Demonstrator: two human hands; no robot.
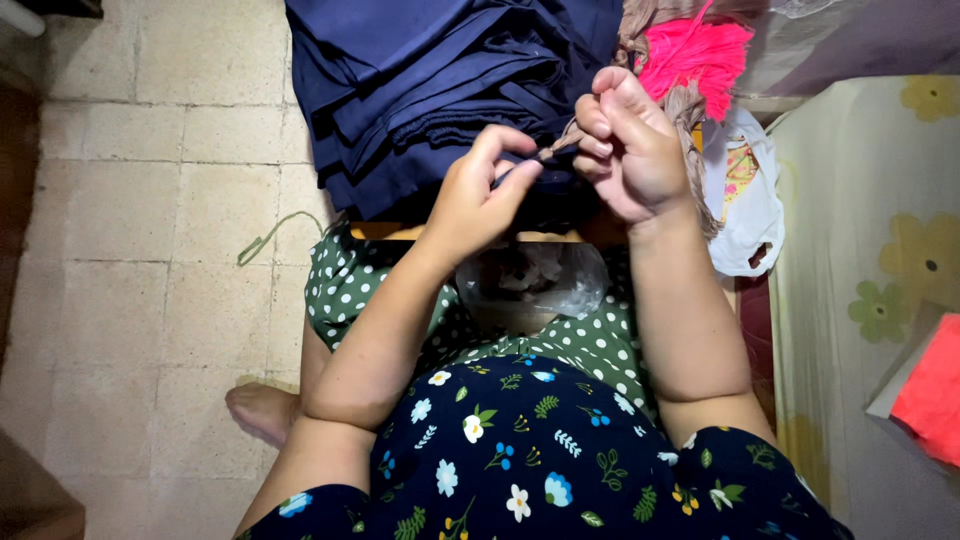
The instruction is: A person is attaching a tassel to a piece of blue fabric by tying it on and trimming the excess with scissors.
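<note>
My left hand (480,195) pinches the edge of a dark navy garment (520,172) between thumb and forefinger. My right hand (625,140) is closed just beside it, gripping a thin beige string (560,140) that leads to the same spot on the cloth. Both hands meet over a stack of folded navy blue garments (420,90) lying in front of me. A clear plastic bag (530,285) rests on my lap below the hands.
A bundle of bright pink threads (695,50) and beige strings (690,130) lies right of the stack, with a white plastic bag (750,200) beside it. A floral cloth (860,250) covers the right. Tiled floor (150,250) spreads left; a loose string (270,235) lies there.
</note>
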